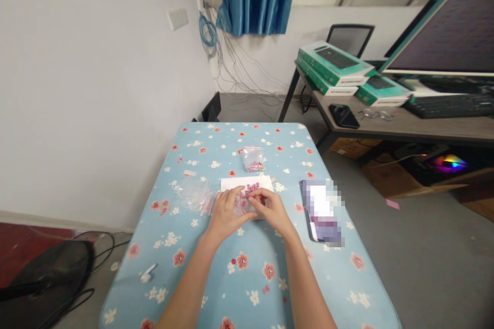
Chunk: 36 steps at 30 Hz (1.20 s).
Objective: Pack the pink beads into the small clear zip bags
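My left hand (226,214) curves around the near left side of a white sheet (230,182), its thumb and index finger apart on a small clear plastic bag (241,206) with a pinkish edge. Just right of that bag, the fingertips of my right hand (272,209) are pinched together; what they hold is too small to make out. Several pink beads (252,188) lie in a cluster on the sheet, beyond my right fingertips. Farther back is a clear bag with pink pieces (253,160) in its bottom. Left of my left hand lie flat clear bags (196,195).
The table (208,293) has a blue flowered cover. A phone (322,211) lies on its right side, and a white earbud (147,273) at the near left. To the right stands a desk (424,126) with green keyboard boxes (332,64), another phone (344,115) and a monitor (447,25).
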Motion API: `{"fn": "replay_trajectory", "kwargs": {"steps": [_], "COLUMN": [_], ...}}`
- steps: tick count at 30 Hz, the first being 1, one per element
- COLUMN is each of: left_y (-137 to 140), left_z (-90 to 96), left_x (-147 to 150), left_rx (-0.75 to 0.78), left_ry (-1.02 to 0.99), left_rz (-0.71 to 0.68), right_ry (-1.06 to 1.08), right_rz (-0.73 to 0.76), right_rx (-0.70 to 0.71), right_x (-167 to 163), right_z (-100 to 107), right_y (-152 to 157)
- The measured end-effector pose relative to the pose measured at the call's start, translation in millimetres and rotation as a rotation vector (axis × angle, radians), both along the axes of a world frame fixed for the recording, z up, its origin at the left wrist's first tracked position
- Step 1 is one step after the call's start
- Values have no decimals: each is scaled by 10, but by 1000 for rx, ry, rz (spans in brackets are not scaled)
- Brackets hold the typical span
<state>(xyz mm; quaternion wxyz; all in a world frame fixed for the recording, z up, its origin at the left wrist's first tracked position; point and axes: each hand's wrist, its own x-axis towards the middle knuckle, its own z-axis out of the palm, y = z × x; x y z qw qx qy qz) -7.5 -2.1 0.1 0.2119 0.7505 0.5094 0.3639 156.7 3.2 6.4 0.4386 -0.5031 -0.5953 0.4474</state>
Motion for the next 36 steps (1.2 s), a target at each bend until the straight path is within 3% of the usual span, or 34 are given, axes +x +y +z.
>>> {"fn": "replay_trajectory", "kwargs": {"steps": [9,14,19,28,32,36], "left_y": [23,48,59,41,33,21], "left_z": [172,183,100,104,86,58], "left_x": [-90,-40,68,147,149,142], "left_rx": [-332,-610,-780,-741,-752,-711], "left_ry": [-1058,-1387,-1445,-1341,-1323,-1177], "left_rz": [-150,-206,-179,-136,-110,-41], "right_ry": [136,139,151,28,35,34], "right_rz": [-107,-88,-46,90,69,36], "right_rx": [4,7,42,-43,-54,-65], "right_x": [49,4,-52,-35,-14,13], "right_z": [86,69,105,13,-24,-16], "right_y": [2,-2,-24,-18,-3,0]}}
